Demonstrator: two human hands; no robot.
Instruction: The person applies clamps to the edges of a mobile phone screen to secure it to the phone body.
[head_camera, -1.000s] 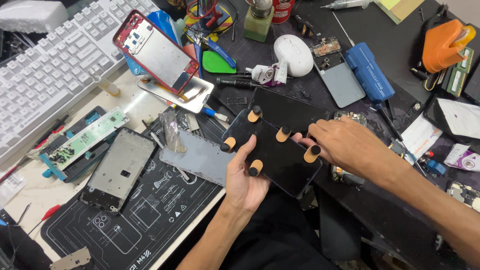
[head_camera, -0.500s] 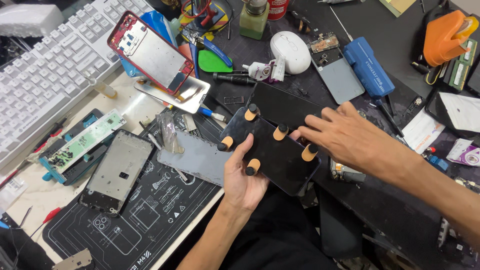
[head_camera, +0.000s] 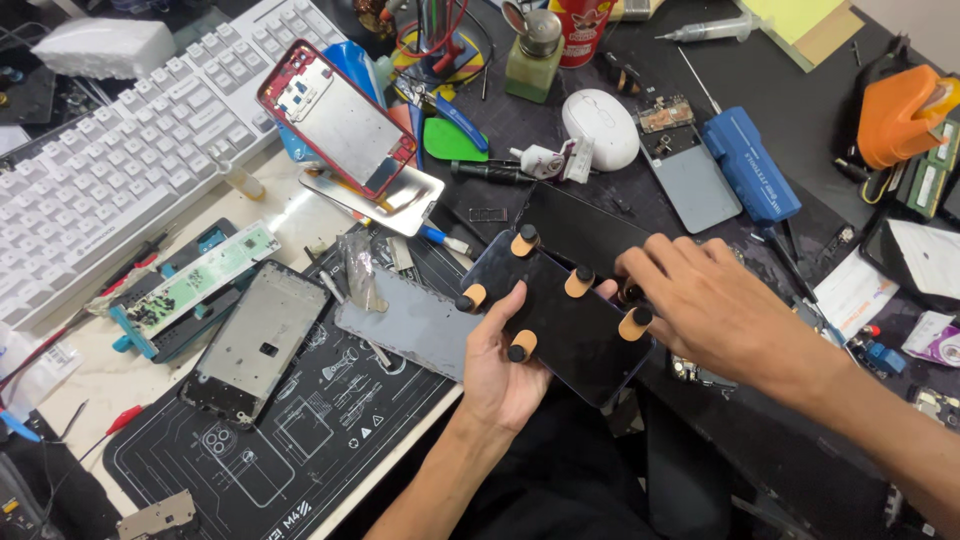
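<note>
Black phone panel (head_camera: 565, 325): glossy, smooth glass. Grey back cover (head_camera: 412, 322): matt. Keyboard (head_camera: 120, 170): white plastic. Mat (head_camera: 300, 440): matt rubber.

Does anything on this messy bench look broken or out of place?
Nothing looks spilled or broken. The oddest sight is the dark phone panel held in the left hand: several clips with tan pads are clamped around its edges, the right hand touching one.

Left hand (head_camera: 505, 370): cradles the dark phone panel (head_camera: 560, 320) from below.
Right hand (head_camera: 715, 310): fingers (head_camera: 640, 268) on the panel's clamps (head_camera: 634, 323).
Grey frame (head_camera: 415, 322): on the counter (head_camera: 780, 470), just left of the left fingers.
</note>
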